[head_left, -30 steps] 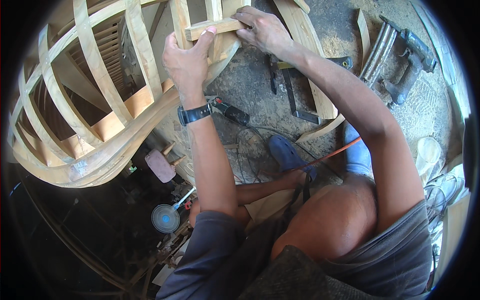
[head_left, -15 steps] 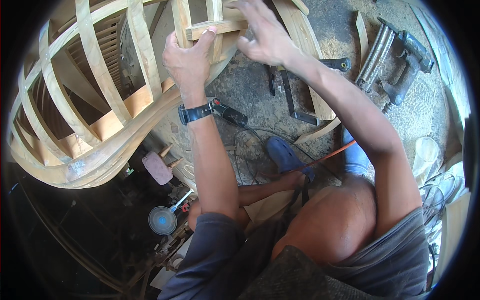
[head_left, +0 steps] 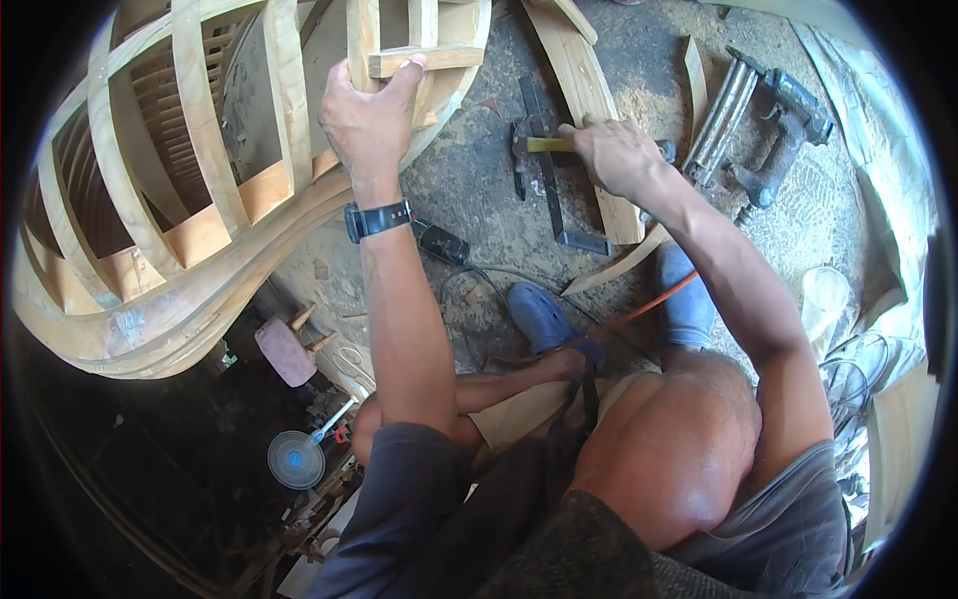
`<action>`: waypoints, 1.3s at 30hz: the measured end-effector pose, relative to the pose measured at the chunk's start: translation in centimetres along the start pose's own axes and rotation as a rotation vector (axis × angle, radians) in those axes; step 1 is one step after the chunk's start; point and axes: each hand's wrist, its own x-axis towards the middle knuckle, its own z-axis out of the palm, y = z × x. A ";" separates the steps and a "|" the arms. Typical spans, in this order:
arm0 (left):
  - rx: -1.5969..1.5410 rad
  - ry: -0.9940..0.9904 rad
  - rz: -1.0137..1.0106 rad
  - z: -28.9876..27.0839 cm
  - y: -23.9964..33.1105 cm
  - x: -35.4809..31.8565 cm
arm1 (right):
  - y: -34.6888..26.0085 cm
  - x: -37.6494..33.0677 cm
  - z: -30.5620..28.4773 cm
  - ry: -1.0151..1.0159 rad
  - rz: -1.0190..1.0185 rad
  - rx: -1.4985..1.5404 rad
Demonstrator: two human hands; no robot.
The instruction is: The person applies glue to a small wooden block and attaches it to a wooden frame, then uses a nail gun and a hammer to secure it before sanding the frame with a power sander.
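So the short squared block of pale wood (head_left: 444, 60) sits crosswise over two ribs at the right end of the big curved, ribbed frame of pale wood (head_left: 205, 115). The left hand (head_left: 369, 125) is gripping it, thumb on the block, fingers mostly hidden behind. The right hand (head_left: 627, 160) is off to the right of the frame, over a dark-headed hammer with a yellow handle (head_left: 550, 145); can't tell if those fingers are closed round it.

Progress-wise, the ribs are up and the block's in place, but no fastener shows in it, so it's probably loose and any fixing looks left to do.

Further right of the frame: a black L-shaped metal square (head_left: 551, 185), then a grey-and-black nail gun (head_left: 788, 130).
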 end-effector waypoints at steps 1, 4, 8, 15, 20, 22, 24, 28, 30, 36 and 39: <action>0.007 -0.002 -0.006 -0.2 -0.3 0.0 | -0.2 -0.5 -0.6 -0.035 0.008 0.029; 0.019 -0.005 -0.014 -0.3 0.0 -0.1 | 1.7 -3.5 -2.4 0.157 -0.098 0.542; 0.021 -0.034 -0.047 -0.4 0.1 -0.1 | 0.1 -4.9 -3.9 0.551 -0.096 0.826; 0.086 -0.054 -0.071 -0.4 -0.1 0.0 | -2.3 -2.3 -6.6 0.783 -0.253 0.567; 0.050 -0.062 -0.065 -0.4 0.1 -0.1 | -4.5 -5.6 -2.9 0.600 0.012 0.883; 0.048 -0.069 -0.065 -0.5 0.2 -0.2 | -4.6 -7.2 -0.2 0.433 0.124 0.973; 0.023 -0.058 -0.057 -0.3 0.0 -0.1 | -3.5 -8.0 3.2 0.299 0.142 0.954; 0.038 -0.037 -0.026 -0.3 -0.3 -0.2 | -2.2 -7.8 4.3 0.665 -0.060 0.567; 0.029 -0.054 -0.030 -0.3 0.2 -0.1 | -1.5 -6.1 0.0 0.744 -0.067 0.545; 0.000 -0.078 0.215 -0.7 -2.9 -0.6 | -3.6 -6.0 -5.4 0.883 -0.179 0.605; 0.055 -0.134 0.184 -1.2 -3.4 -0.7 | -2.4 -6.8 -2.7 1.069 -0.117 0.546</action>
